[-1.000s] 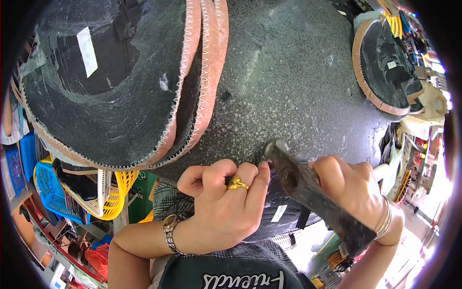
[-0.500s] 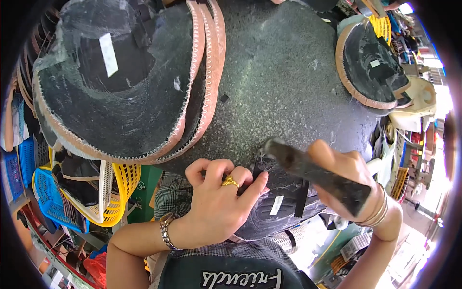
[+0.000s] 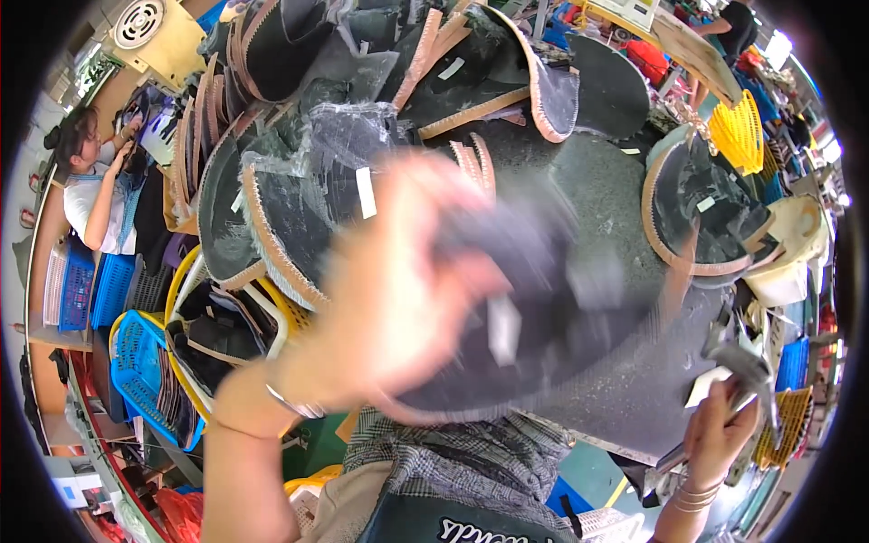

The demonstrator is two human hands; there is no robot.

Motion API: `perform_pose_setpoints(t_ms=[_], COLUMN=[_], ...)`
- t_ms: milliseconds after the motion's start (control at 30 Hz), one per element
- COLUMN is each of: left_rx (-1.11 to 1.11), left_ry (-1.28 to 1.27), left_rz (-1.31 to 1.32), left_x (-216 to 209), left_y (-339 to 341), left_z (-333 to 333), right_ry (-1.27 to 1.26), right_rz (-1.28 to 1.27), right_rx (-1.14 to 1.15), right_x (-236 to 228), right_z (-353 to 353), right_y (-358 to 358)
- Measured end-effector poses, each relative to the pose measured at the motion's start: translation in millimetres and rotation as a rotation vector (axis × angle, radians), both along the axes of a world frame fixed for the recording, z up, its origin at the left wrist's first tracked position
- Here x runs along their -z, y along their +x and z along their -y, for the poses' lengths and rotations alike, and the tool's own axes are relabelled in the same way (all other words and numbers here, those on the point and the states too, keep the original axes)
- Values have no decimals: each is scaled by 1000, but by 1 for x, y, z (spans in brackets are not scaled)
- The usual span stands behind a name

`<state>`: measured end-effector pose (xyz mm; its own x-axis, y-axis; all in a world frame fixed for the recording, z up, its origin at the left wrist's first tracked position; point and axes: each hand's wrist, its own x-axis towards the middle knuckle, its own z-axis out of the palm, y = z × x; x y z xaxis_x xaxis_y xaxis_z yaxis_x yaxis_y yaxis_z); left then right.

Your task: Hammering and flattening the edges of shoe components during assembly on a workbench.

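Observation:
My left hand (image 3: 398,281), blurred by motion, grips a black shoe upper (image 3: 561,348) by its upper left side, with thumb and fingers around its edge. This piece is smeared too, with a white tag on its face and a pale brown edge along part of its rim. It is lifted over the dark worktable (image 3: 634,398). At the right, beyond the table's edge, my right hand (image 3: 720,434) is closed on a hammer (image 3: 747,366), its metal head pointing up and away from the piece.
Stacked black uppers with zigzag-stitched brown edging (image 3: 272,226) crowd the table's left and far side. Another upper (image 3: 706,213) lies far right beside a cream machine part (image 3: 792,244). Blue (image 3: 145,380) and yellow baskets (image 3: 738,131) stand around. A person (image 3: 95,195) works at far left.
The hammer has gone from over the piece out to the right. My left hand has raised the upper from the table. The view has shifted, showing more of the far side.

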<state>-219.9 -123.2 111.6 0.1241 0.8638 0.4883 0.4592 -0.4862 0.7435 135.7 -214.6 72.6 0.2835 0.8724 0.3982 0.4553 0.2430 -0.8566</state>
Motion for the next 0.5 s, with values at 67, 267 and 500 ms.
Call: perform_pose_setpoints(t_ms=[67, 267, 500], left_rx=[-280, -443, -243], left_ry=[9, 555, 337], left_rz=[-30, -689, -937], left_x=[-9, -26, -30], left_y=[-44, -68, -14], left_z=[-45, -104, -238], right_ry=[-130, -376, -247], right_rz=[-198, -260, -109], right_rx=[134, 78, -238], right_x=[-14, -32, -37], right_z=[1, -40, -177], right_y=[-3, -40, -105])
